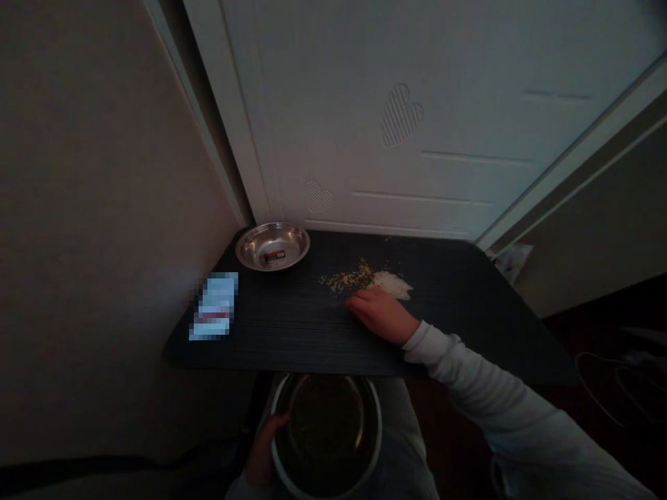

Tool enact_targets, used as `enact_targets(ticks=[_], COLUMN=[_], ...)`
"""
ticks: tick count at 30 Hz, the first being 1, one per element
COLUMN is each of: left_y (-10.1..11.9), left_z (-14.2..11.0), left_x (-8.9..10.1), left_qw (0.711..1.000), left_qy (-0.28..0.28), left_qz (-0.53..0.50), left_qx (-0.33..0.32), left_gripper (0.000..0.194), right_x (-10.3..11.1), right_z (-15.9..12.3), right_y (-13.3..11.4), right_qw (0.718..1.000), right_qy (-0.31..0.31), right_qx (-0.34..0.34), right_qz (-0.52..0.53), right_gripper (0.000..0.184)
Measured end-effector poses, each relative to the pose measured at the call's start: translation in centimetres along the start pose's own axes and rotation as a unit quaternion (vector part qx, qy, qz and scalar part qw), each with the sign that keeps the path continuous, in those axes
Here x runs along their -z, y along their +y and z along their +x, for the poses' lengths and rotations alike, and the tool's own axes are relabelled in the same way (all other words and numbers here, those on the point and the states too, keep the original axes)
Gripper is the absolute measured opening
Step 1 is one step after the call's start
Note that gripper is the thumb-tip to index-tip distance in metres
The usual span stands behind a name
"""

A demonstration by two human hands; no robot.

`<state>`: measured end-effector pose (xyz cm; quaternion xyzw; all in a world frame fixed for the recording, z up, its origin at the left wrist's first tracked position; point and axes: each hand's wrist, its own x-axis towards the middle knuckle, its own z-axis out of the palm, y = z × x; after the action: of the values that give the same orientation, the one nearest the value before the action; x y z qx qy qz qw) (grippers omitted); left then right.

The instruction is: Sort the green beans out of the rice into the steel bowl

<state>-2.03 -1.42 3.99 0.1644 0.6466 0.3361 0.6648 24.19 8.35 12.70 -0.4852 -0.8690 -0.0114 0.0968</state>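
Note:
My left hand (pixel 265 448) grips the rim of a round metal bowl (pixel 377 430), thumb over its edge. The bowl is below the front edge of the dark table, over my lap, and its inside is too dark to tell what it holds. My right hand (pixel 383 316) is at the near side of the grains on the table, fingers pressed together and pointing left. What its fingertips hold, if anything, is hidden. Just beyond it lie a heap of white rice (pixel 394 283) and, to the left, a scatter of mixed green and pale grains (pixel 350 280).
A shallow shiny metal bowl (pixel 274 244) with a dark label inside stands at the table's back left. A blurred-out bright object (pixel 215 307) lies at the left edge of the black table (pixel 292 340). A white panel with heart reliefs (pixel 333 125) rises directly behind.

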Motion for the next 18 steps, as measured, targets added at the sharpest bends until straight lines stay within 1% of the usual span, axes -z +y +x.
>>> enact_targets(ticks=[3, 5, 8, 10, 14, 18], left_y=[-0.6, -0.6, -0.1, 0.5, 1.0, 0.7], left_z=[0.8, 1.0, 0.4, -0.2, -0.9, -0.5], left_x=[0.5, 0.6, 0.1, -0.3, -0.7, -0.5], left_qw=[0.999, 0.999, 0.998, 0.997, 0.999, 0.999], left_qy=[-0.028, -0.027, -0.023, -0.030, -0.024, -0.040], left_qz=[0.006, -0.004, -0.013, -0.019, -0.025, -0.017], left_qx=[0.026, 0.034, 0.051, 0.065, 0.030, 0.022], left_gripper=[0.006, 0.007, 0.009, 0.009, 0.009, 0.012], right_x=[0.0, 0.0, 0.0, 0.2, 0.2, -0.1], right_z=[-0.7, -1.1, -1.3, -1.0, 0.1, 1.5], right_y=[0.1, 0.3, 0.5, 0.3, -0.5, -1.6], right_qw=[1.000, 1.000, 0.999, 0.997, 0.995, 0.997], right_qy=[0.005, 0.014, 0.040, 0.063, 0.091, 0.080], right_qx=[0.007, 0.006, -0.015, -0.031, -0.036, -0.009], right_qz=[0.001, 0.006, 0.012, 0.020, 0.031, 0.013], right_gripper=[0.019, 0.020, 0.020, 0.020, 0.019, 0.019])
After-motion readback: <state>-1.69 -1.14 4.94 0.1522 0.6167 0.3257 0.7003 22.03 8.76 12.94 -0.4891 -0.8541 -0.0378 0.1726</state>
